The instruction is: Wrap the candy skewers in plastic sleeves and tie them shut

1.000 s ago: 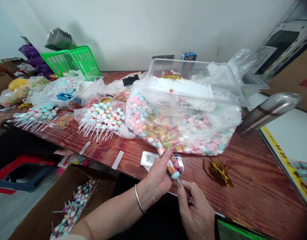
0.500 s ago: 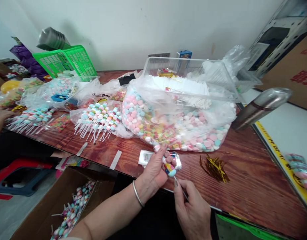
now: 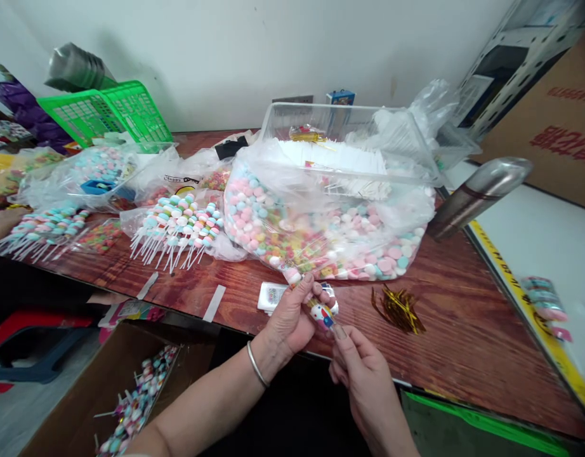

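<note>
Candy skewer [image 3: 322, 315] | left fingers [image 3: 301, 289] curled round it | right fingers [image 3: 344, 341] pinch lower end

Operator's hands: two, comprising one left hand [image 3: 290, 320] and one right hand [image 3: 366, 365]. Wrapped marshmallow skewer [image 3: 322, 315] held between them: one. Bracelet [image 3: 257, 364]: one. Marshmallow skewer piles on the table: two, a left pile [image 3: 49, 225] and a centre pile [image 3: 181, 222]; individual skewers overlap and cannot be counted. Gold twist-tie bundle [image 3: 400, 310]: one; tie quantity indeterminate. Printed wrapper stack [image 3: 271, 296]: one. White strips at the table edge: two, a longer strip [image 3: 214, 303] and a shorter strip [image 3: 147, 285]. Steel flask [image 3: 483, 193]: one. Clear plastic tub [image 3: 423, 149]: one. Cardboard boxes: two, one lower box [image 3: 78, 393] and one red-printed box [image 3: 525, 120].
</note>
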The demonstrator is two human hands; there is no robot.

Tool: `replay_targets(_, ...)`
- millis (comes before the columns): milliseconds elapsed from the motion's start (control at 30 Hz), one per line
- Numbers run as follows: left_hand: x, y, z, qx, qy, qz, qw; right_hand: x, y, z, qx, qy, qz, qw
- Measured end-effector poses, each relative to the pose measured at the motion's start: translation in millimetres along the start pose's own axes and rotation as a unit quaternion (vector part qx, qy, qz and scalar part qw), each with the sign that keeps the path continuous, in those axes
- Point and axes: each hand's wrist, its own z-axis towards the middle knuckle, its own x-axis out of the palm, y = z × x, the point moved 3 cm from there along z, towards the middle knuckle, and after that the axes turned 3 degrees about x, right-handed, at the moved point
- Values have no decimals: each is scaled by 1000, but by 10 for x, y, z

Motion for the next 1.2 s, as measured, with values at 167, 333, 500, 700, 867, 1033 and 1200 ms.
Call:
replay_targets(167,-13,66,2,13,-42,11,999,-28,139,-111,-138,-58,-256,955)
replay_targets(333,-4,338,-117,-26,-52,64,996,67,133,-27,-176,-95,-280,939)
replay_targets(500,-62,353,-143,-22,-68,97,993,68,109,17,-226,-132,-321,910)
replay_targets(700,-66,373,-146,14,-37,130,991,91,216,-27,-349,-254,-441,787)
replay_targets(867,7,352,-207,22,20,176,984,96,175,82,-322,-174,-457,811)
replay_targets(1033,-36,310,-253,-48,77,169,981,-33,225,148,-250,-129,-327,902)
replay_targets(1200,-153,296,-208,-3,6,221,975,-12,272,98,-232,-68,-289,927)
